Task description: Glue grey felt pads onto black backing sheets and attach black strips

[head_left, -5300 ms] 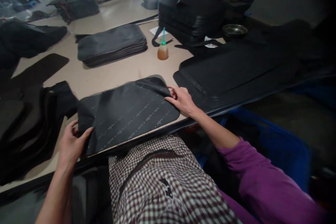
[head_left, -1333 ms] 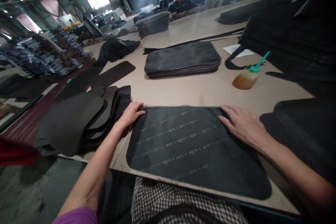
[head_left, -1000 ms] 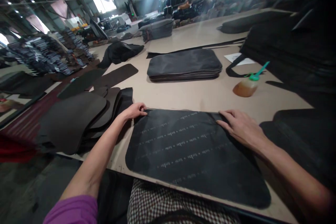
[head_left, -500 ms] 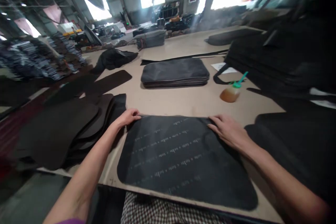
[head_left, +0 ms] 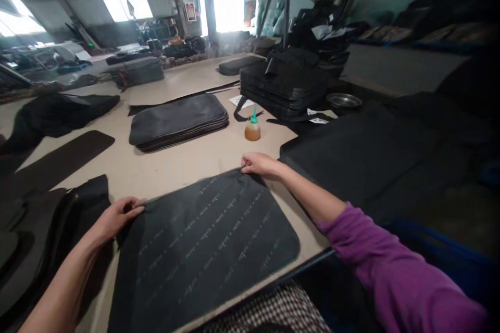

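Note:
A dark fabric panel (head_left: pixel 195 244) with rounded corners and rows of pale printed lettering lies flat before me at the table's front edge. My left hand (head_left: pixel 119 216) pinches its far left corner between thumb and fingers. At the far right corner, my right hand (head_left: pixel 258 164) grips the edge with curled fingers, and the cloth puckers slightly there. Beyond the panel sits a neat stack of dark panels (head_left: pixel 179 117). A small bottle (head_left: pixel 252 130) of amber liquid with a green nozzle stands past my right hand.
Loose dark pieces (head_left: pixel 35 239) are piled at the left, beside a long dark strip (head_left: pixel 74 156). More black fabric (head_left: pixel 375 156) covers the right side, with a metal bowl (head_left: pixel 344 101) behind it. A taller black stack (head_left: pixel 281 83) stands at the back of the cardboard-coloured table (head_left: pixel 167 171).
The view has swung to the right. My right hand's fingers, extended over the corner before, are now curled around the panel's edge. My left hand stays at the far left corner.

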`<state>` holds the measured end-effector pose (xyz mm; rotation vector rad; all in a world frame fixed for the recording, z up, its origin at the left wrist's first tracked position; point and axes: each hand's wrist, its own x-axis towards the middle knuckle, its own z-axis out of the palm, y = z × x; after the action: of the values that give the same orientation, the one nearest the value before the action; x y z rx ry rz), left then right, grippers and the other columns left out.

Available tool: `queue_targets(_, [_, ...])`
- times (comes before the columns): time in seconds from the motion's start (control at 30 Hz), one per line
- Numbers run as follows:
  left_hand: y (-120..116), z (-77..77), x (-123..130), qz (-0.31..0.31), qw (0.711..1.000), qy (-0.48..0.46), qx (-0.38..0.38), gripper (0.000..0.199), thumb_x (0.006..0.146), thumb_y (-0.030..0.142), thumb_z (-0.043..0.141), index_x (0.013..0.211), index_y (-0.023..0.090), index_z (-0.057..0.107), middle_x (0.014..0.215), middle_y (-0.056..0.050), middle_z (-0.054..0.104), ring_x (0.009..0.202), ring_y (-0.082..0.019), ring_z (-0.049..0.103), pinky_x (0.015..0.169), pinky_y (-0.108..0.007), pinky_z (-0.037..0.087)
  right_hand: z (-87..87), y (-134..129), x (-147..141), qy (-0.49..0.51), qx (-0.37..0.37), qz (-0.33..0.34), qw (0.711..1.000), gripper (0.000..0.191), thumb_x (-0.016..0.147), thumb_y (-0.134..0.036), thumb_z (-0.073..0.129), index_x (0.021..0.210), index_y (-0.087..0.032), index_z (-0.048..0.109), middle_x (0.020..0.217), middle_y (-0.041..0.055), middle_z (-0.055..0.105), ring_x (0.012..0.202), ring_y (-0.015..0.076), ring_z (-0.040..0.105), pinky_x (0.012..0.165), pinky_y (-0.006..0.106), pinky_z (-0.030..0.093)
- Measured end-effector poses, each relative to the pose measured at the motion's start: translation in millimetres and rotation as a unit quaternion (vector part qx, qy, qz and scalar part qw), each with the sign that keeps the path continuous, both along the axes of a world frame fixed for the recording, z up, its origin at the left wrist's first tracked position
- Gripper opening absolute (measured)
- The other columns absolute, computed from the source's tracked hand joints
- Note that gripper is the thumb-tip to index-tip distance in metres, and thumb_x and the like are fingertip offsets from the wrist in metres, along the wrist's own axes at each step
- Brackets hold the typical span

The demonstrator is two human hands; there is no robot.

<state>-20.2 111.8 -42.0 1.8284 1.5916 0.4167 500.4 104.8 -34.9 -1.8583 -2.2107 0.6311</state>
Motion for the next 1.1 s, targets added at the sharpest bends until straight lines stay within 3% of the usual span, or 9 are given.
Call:
queue_targets(0.27, [4.0,-2.5,-3.4,-0.023,0.999,0.031,0.017,0.053,0.073,0.072,0.069,0.083,0.021,0.059,0.074,0.003,0.058,0.070,-0.018,0.054,0.063,-0.028,0.041,-2.2,3.7,3.4,0.019,0.005,0.021,1.000,0.013,0.084,-0.029,0.073,0.087,-0.017,0.072,0.079,-0.0001,0.071,0.067,0.0136,0.060,0.059,0.023,0.040])
queue_targets(0.37, [-2.9,5.6,7.6,-0.028,0.992,0.063,0.101,0.050,0.078,0.066,0.066,0.094,0.019,0.062,0.085,-0.003,0.064,0.077,-0.022,0.061,0.070,-0.031,0.047,-1.9,-4.6,-0.8,-0.003,0.059,0.017,0.998,0.017,0.086,-0.030,0.071,0.096,-0.018,0.072,0.094,0.0045,0.072,0.083,0.0182,0.064,0.072,0.025,0.047])
queue_targets(0.47, [-22.2,17.4,26.4,-0.028,0.969,0.134,0.205,0.039,0.087,0.053,0.062,0.098,0.017,0.064,0.095,-0.011,0.065,0.090,-0.027,0.063,0.082,-0.040,0.051,-2.4,-23.9,-9.8,-0.022,0.140,0.026,0.990,0.029,0.091,-0.030,0.061,0.115,-0.016,0.069,0.121,0.0142,0.065,0.112,0.0276,0.058,0.097,0.038,0.047])
queue_targets(0.57, [-46.5,24.5,37.9,-0.011,0.965,0.158,0.207,0.030,0.093,0.036,0.060,0.116,0.018,0.064,0.122,-0.014,0.063,0.118,-0.028,0.057,0.103,-0.043,0.045,-6.2,-48.7,-16.9,-0.015,0.193,0.060,0.979,0.037,0.097,-0.030,0.047,0.124,-0.013,0.065,0.131,0.0195,0.059,0.123,0.0339,0.052,0.108,0.047,0.041])
queue_targets(0.63, [-66.8,27.3,37.0,-0.002,0.966,0.164,0.198,0.036,0.095,0.032,0.061,0.128,0.019,0.060,0.132,-0.013,0.059,0.128,-0.026,0.051,0.110,-0.041,0.041,-9.7,-66.5,-18.0,-0.001,0.209,0.074,0.975,0.043,0.100,-0.036,0.039,0.129,-0.013,0.062,0.133,0.0222,0.057,0.122,0.0374,0.053,0.103,0.051,0.045])
queue_targets(0.73, [-110.5,34.2,31.6,-0.024,0.968,0.144,0.202,0.036,0.099,0.033,0.059,0.132,0.020,0.058,0.132,-0.010,0.059,0.126,-0.024,0.052,0.110,-0.040,0.042,-12.7,-99.8,-15.5,0.004,0.223,0.083,0.971,0.044,0.102,-0.048,0.037,0.133,-0.026,0.058,0.131,0.0179,0.060,0.121,0.0389,0.057,0.099,0.053,0.049])
queue_targets(0.87, [-178.2,40.8,27.5,-0.110,0.969,0.108,0.193,0.026,0.102,0.030,0.056,0.125,0.020,0.062,0.124,-0.009,0.063,0.119,-0.022,0.056,0.107,-0.039,0.045,-15.9,-152.6,-10.7,-0.011,0.200,0.127,0.971,0.046,0.100,-0.059,0.031,0.139,-0.044,0.050,0.133,0.0109,0.060,0.114,0.0403,0.061,0.092,0.058,0.054])
queue_targets(1.03, [-233.8,30.3,21.2,-0.140,0.964,0.118,0.192,0.026,0.105,0.031,0.050,0.122,0.020,0.065,0.120,-0.010,0.065,0.115,-0.022,0.058,0.103,-0.040,0.048,-29.7,-197.4,-7.4,-0.066,0.216,0.172,0.959,0.053,0.104,-0.055,0.030,0.131,-0.023,0.062,0.131,0.0132,0.062,0.111,0.0360,0.063,0.092,0.051,0.056])
queue_targets(1.1, [-248.1,26.3,20.6,-0.136,0.962,0.128,0.198,0.027,0.105,0.033,0.050,0.122,0.021,0.066,0.122,-0.010,0.065,0.115,-0.022,0.058,0.103,-0.041,0.048,-35.2,-209.0,-5.8,-0.081,0.227,0.177,0.954,0.050,0.106,-0.052,0.033,0.129,-0.020,0.064,0.130,0.0118,0.063,0.110,0.0320,0.063,0.093,0.047,0.056])
